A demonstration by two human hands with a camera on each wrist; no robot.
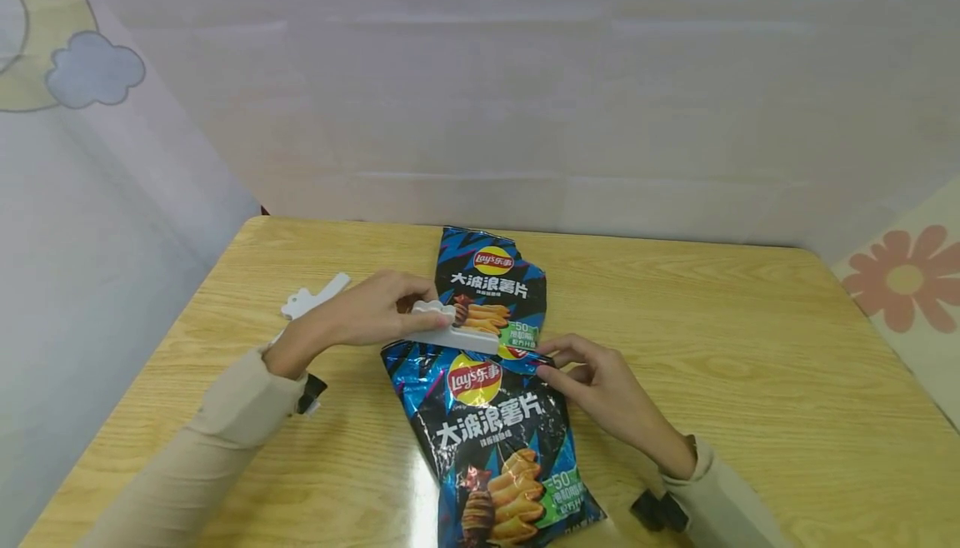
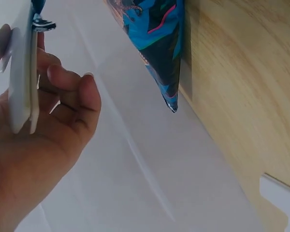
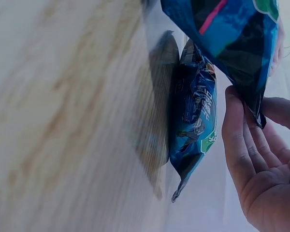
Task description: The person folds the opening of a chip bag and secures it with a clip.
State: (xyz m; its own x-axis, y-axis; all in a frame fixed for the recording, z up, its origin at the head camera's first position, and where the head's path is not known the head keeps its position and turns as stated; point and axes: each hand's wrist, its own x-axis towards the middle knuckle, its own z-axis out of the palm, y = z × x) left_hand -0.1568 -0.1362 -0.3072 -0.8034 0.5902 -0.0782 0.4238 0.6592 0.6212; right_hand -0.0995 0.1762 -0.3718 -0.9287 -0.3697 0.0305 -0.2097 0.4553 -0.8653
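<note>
My left hand grips a white bag-sealing clip by its scalloped handle, thumb on top. The clip lies across the folded top edge of the nearer blue-and-black Lay's chip bag. In the left wrist view a scrap of foil shows at the upper end of the clip. With thumb and fingers, my right hand pinches that bag's top right corner. The right wrist view has the pinched corner close up, raised off the table.
Behind, a second Lay's chip bag lies on the wooden table, its top right cut in a step. Another white clip lies at the left, partly behind my left forearm. A pale cloth backdrop rises at the table's far edge.
</note>
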